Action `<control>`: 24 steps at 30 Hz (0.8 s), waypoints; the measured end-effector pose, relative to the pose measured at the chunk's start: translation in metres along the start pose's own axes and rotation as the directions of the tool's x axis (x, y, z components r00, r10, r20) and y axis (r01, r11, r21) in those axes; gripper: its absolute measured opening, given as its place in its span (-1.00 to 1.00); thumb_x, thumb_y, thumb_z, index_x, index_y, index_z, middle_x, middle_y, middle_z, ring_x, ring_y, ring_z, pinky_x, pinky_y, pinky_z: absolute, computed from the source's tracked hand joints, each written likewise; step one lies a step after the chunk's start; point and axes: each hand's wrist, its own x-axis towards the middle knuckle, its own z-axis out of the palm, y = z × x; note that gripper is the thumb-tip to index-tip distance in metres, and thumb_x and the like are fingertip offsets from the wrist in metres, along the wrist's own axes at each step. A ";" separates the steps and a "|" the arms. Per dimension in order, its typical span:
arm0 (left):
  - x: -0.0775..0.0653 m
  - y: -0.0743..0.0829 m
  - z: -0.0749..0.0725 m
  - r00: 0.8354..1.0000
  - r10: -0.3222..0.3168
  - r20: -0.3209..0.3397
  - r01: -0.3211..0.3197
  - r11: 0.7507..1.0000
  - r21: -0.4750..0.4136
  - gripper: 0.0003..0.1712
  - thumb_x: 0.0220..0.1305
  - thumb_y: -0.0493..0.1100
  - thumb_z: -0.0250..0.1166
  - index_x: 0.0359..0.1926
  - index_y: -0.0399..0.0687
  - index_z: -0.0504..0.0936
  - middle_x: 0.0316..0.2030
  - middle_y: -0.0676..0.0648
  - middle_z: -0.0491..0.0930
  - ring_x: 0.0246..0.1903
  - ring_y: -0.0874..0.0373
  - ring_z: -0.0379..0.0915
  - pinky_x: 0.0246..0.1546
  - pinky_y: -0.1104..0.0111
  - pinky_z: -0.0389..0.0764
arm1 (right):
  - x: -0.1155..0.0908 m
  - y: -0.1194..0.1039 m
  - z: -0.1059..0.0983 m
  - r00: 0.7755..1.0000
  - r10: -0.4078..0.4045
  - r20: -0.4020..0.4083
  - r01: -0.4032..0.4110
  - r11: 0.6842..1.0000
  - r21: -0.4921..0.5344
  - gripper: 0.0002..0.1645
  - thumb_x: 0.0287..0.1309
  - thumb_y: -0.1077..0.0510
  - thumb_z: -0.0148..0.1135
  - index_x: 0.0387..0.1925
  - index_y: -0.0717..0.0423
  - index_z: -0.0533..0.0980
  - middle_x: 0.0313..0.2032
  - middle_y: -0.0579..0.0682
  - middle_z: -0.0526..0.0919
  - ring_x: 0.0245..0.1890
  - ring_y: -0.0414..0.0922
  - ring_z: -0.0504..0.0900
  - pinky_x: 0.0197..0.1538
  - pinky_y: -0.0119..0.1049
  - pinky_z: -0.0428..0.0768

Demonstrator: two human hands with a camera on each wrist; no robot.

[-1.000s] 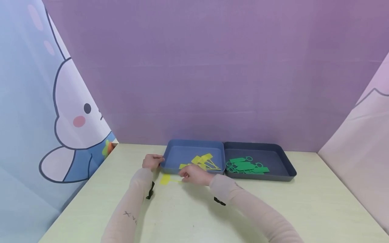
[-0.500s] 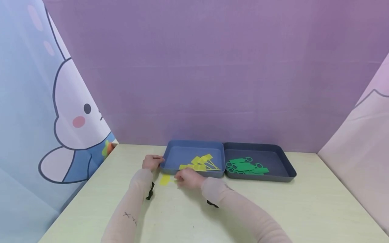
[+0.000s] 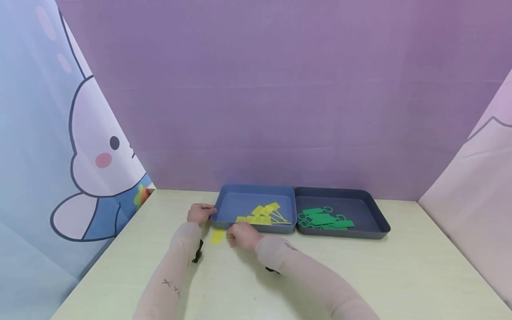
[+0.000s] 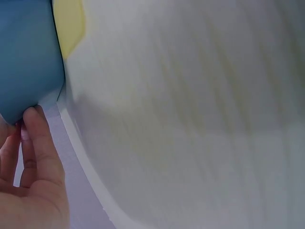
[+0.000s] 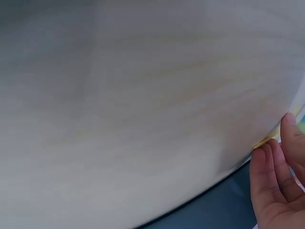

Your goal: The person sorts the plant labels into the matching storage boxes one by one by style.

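Note:
My left hand (image 3: 200, 214) pinches the left wall of the blue tray (image 3: 238, 202) between thumb and fingers; in the left wrist view, its fingertips (image 4: 33, 114) meet the tray's corner. Just in front of that tray, a yellow plastic tag (image 3: 218, 236) lies on the table. My right hand (image 3: 243, 236) is at the tag's thin tail, fingers curled. The right wrist view has the yellow strip (image 5: 265, 141) between thumb and fingertips, partly covered by them. Several yellow tags (image 3: 260, 219) lie inside the blue tray, towards its front.
A dark grey tray (image 3: 364, 226) stands against the blue tray's right side and holds several green tags (image 3: 322, 219) with ring ends. Behind both trays hangs a purple cloth (image 3: 256, 98). The pale tabletop (image 3: 224, 284) extends in front of them.
My right hand has slid left along the yellow tag's tail, towards its flat end. The left hand, both trays and the tag's flat end look nearly unmoved.

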 end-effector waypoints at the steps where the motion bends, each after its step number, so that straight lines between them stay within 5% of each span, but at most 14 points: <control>1: 0.000 0.000 0.000 1.000 -0.003 0.000 0.003 1.000 0.000 -0.68 0.15 -0.12 0.24 -0.11 -0.20 0.66 -0.17 -0.21 0.65 -0.54 0.26 0.47 -0.45 0.45 0.45 | 0.000 -0.001 0.000 1.000 0.004 0.000 -0.004 1.000 0.003 -0.76 -0.08 0.27 0.35 -0.67 0.12 0.44 -0.71 -0.17 0.22 -0.64 -0.29 0.13 -0.53 -0.50 0.12; 5: 0.000 0.000 0.000 1.000 -0.017 0.005 0.017 1.000 -0.011 -0.68 0.16 -0.12 0.24 -0.11 -0.19 0.66 -0.14 -0.21 0.64 -0.48 0.21 0.50 -0.45 0.44 0.46 | 0.002 -0.003 0.001 1.000 0.023 -0.011 -0.023 1.000 0.016 -0.89 -0.10 0.28 0.37 -0.59 0.10 0.58 -0.67 -0.20 0.34 -0.62 -0.32 0.17 -0.51 -0.53 0.17; 11: 0.003 -0.002 0.001 0.999 -0.030 0.018 0.031 0.999 -0.022 -0.69 0.16 -0.12 0.24 -0.11 -0.18 0.66 -0.11 -0.21 0.63 -0.43 0.17 0.51 -0.44 0.42 0.47 | 0.004 -0.005 0.004 0.999 0.043 0.006 -0.044 0.998 0.039 -0.70 -0.08 0.26 0.37 -0.75 0.09 0.45 -0.72 -0.19 0.22 -0.66 -0.29 0.11 -0.56 -0.51 0.12; 16: 0.003 -0.004 0.001 1.000 -0.021 0.021 0.022 1.000 -0.017 -0.68 0.16 -0.11 0.24 -0.10 -0.18 0.66 -0.14 -0.19 0.64 -0.48 0.20 0.49 -0.45 0.42 0.46 | 0.005 -0.005 0.005 0.995 0.100 0.011 -0.101 0.993 0.059 -0.93 -0.09 0.24 0.39 -0.45 0.07 0.69 -0.47 -0.18 0.65 -0.50 -0.33 0.48 -0.42 -0.54 0.43; 19: 0.004 -0.004 0.001 1.000 -0.020 0.021 0.021 1.000 -0.019 -0.68 0.16 -0.12 0.24 -0.11 -0.18 0.66 -0.14 -0.20 0.64 -0.48 0.21 0.49 -0.45 0.42 0.46 | 0.005 -0.005 0.005 0.990 0.140 0.022 -0.141 0.986 0.085 -0.82 -0.08 0.25 0.38 -0.32 0.07 0.69 -0.30 -0.11 0.71 -0.29 -0.25 0.61 -0.29 -0.50 0.53; 24: 0.004 -0.002 0.001 0.999 -0.027 0.025 0.027 0.999 -0.026 -0.68 0.17 -0.12 0.23 -0.10 -0.18 0.65 -0.10 -0.21 0.62 -0.45 0.19 0.50 -0.43 0.41 0.48 | 0.006 -0.006 0.004 0.988 0.150 0.028 -0.152 0.984 0.095 -0.83 -0.07 0.26 0.37 -0.33 0.07 0.68 -0.31 -0.11 0.70 -0.28 -0.22 0.62 -0.29 -0.51 0.54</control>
